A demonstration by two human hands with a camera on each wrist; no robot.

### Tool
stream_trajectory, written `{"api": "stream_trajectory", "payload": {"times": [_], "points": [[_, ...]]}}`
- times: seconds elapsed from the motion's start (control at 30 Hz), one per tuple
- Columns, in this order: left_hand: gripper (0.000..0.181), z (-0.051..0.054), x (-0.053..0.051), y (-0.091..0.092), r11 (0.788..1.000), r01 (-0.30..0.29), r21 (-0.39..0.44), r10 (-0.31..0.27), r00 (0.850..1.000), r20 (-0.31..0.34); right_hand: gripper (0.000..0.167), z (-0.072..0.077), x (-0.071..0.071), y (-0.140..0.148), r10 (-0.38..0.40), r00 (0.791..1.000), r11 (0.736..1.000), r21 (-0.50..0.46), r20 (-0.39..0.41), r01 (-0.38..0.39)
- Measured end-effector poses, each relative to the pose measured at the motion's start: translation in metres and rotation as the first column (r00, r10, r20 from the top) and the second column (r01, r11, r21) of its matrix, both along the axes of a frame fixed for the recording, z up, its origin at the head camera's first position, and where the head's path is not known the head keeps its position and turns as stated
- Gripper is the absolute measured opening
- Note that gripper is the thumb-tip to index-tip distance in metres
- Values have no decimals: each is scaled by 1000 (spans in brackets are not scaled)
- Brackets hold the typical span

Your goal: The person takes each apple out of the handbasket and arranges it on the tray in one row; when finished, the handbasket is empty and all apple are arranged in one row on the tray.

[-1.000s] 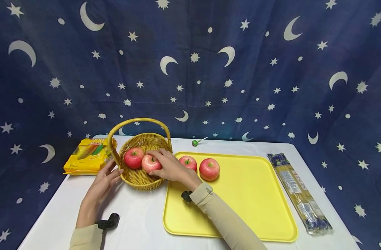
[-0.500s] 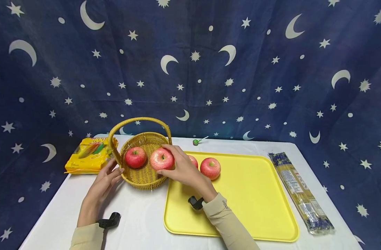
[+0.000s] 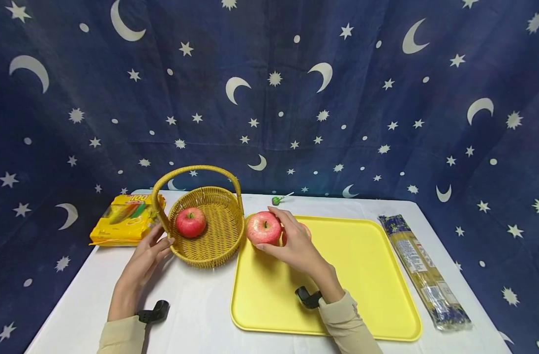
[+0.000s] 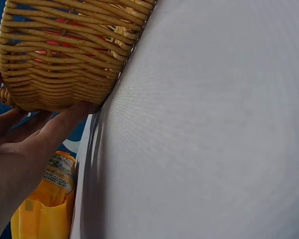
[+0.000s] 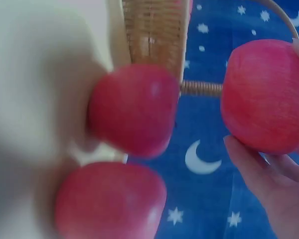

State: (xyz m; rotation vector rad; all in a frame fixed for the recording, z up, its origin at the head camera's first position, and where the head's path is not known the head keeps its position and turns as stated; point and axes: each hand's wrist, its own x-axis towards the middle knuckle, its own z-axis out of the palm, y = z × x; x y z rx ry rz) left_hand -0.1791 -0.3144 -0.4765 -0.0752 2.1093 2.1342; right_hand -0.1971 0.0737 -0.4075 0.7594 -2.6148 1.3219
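Observation:
My right hand (image 3: 298, 246) grips an apple (image 3: 263, 227) between thumb and fingers, above the left part of the yellow tray (image 3: 340, 275). In the right wrist view the held apple (image 5: 266, 97) is apart from two tray apples, the nearer (image 5: 112, 199) and the farther (image 5: 134, 109); in the head view the held apple and hand mostly cover them. One red apple (image 3: 191, 222) lies in the left part of the wicker basket (image 3: 216, 241). The left hand (image 3: 141, 263) rests against the basket's left side, fingers extended; in the left wrist view a fingertip touches its lower wall (image 4: 65, 64).
A yellow packet (image 3: 123, 221) lies left of the basket, behind the left hand. Behind the tray is a green lollipop (image 3: 276, 200). Right of the tray lies a long clear package (image 3: 424, 273). A dark star-patterned cloth (image 3: 274, 98) hangs behind the table.
The right hand has lifted one of the basket's two apples and carried it rightward over the tray. The left hand and basket have stayed put.

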Motion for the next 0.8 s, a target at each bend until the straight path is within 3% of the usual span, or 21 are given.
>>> {"api": "stream_trajectory", "payload": {"times": [0.4,0.8], "points": [[86,1,1,-2,1000,-9,-13,10,1000,24,83,-2,7,56,-140,989,988,-55,40,142],[85,0,-1,1,1000,-12,0,12,1000,20,82,-4,-1,100,-240,970,970,-41,29,241]]}}
